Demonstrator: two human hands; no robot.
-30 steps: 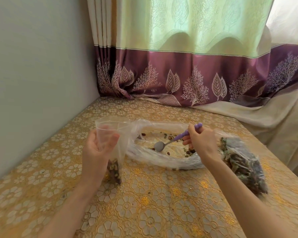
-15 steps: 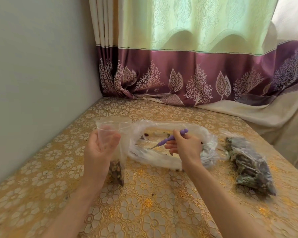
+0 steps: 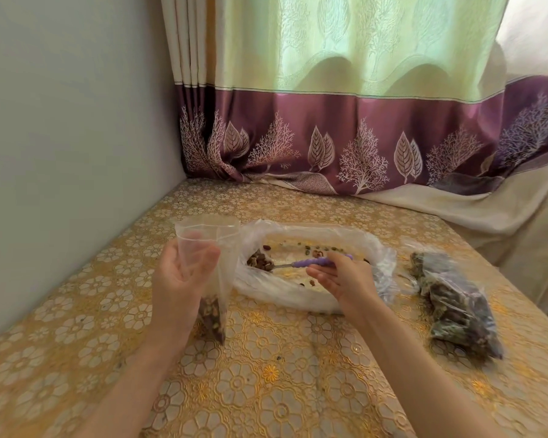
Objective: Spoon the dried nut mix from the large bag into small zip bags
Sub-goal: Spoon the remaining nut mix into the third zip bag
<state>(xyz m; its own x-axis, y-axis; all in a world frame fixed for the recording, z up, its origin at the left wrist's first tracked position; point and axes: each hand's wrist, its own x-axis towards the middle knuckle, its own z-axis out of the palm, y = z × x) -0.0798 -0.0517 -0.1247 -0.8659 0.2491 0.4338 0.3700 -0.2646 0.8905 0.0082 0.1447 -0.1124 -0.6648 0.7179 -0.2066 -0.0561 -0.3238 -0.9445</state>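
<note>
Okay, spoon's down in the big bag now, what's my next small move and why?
Probably lift the spoon across into the small zip bag: its bowl sits against the nut pile, and your left hand holds that bag's mouth open.

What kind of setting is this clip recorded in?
Likely a home room, not a workshop: a table under a gold floral cloth stands in a wall corner, with a green-and-purple leaf-print curtain hanging behind it.

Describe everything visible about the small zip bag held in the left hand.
The small zip bag is clear, thin plastic, held upright with its mouth open at the top. A little dark nut mix sits in its narrowed bottom, which reaches down to the gold floral tablecloth. The left hand grips its upper part. It stands just left of the large bag.
</note>
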